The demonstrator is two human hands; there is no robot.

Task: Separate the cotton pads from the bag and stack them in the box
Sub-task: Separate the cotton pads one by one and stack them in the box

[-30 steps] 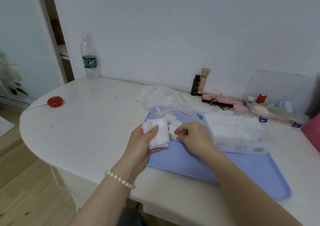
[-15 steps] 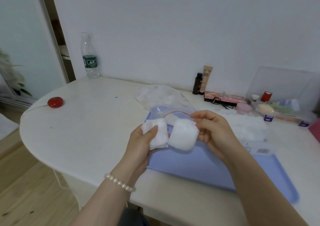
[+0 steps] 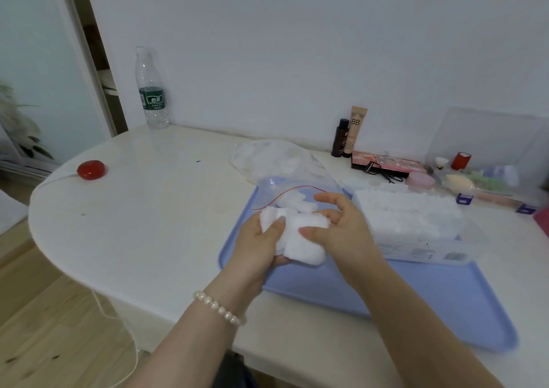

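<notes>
Fingers (image 3: 326, 214) of both hands pinching white, fluffy cotton pads (image 3: 300, 239)

White rounded table (image 3: 154, 209), blue tray (image 3: 430, 298), water bottle (image 3: 151, 90), red puck (image 3: 91, 169), cosmetics tubes (image 3: 349, 133)

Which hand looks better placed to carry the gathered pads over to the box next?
Probably the right hand: it grips the cotton pads on the side nearest the box, which sits directly to its right on the blue tray. The left hand would have to cross over.
</notes>
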